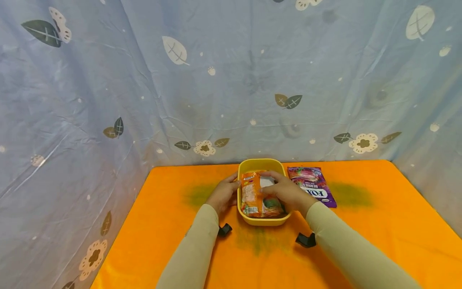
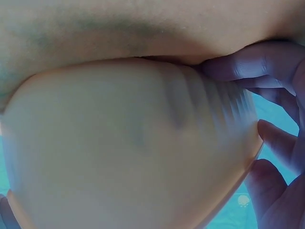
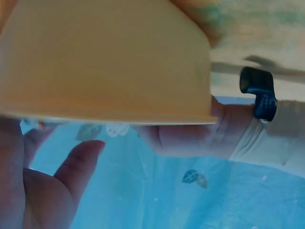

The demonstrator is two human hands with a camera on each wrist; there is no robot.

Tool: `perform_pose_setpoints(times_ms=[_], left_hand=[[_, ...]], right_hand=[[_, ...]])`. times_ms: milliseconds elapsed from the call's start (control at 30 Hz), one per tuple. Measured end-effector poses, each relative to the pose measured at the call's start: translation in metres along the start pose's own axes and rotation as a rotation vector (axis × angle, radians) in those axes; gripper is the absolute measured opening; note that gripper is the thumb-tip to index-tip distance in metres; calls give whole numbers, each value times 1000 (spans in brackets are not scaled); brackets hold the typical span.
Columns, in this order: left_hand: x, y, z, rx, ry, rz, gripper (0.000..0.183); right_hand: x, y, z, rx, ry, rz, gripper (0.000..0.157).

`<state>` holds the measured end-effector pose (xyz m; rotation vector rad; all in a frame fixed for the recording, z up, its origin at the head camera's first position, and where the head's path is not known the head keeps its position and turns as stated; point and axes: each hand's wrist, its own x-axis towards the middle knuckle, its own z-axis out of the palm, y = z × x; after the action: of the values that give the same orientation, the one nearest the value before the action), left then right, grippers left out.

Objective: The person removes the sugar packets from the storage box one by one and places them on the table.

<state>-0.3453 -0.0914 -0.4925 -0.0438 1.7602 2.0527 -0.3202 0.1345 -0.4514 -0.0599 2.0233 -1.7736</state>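
A yellow plastic basket (image 1: 265,222) stands on the orange table. Inside lies an orange snack packet (image 1: 249,194) with a barcode, and a green patch of packaging (image 1: 270,204) shows beside it. My left hand (image 1: 221,194) grips the basket's left side, thumb at the rim and fingers along the outer wall; the left wrist view shows the ribbed wall between them. Reaching over the right rim, my right hand (image 1: 288,193) rests its fingertips on the packet, thumb and forefinger spread apart. In the right wrist view its thumb (image 3: 78,164) appears extended near the rim.
A purple candy packet (image 1: 312,185) marked "BERRIES" lies flat just right of the basket. Black wrist mounts (image 1: 306,240) show near both sleeves. A patterned blue-grey curtain (image 1: 231,80) hangs behind the orange tabletop (image 1: 151,241) and along its sides.
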Motion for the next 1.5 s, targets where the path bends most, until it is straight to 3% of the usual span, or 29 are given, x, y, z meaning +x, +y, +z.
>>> perform_pose_setpoints(times_ms=[233,533,833,1100,1500], left_hand=[[2,0,-2,-8,-19,10,49],[2,0,-1,-5,-21,2,52],[3,0,-1,-6,-3,-11,49],[4,-1,-2,-4,-3,-2,48],[2,1,-2,-8,-5,-2,47]], right_hand=[[3,7,13,-75,25,-89,64],[6,13,12,11,-27,-111,64],[7,19,19,-83,90,-180,51],[9,20,20,-83,134,-164,49],[6,20,21,-5,120,-192,48]])
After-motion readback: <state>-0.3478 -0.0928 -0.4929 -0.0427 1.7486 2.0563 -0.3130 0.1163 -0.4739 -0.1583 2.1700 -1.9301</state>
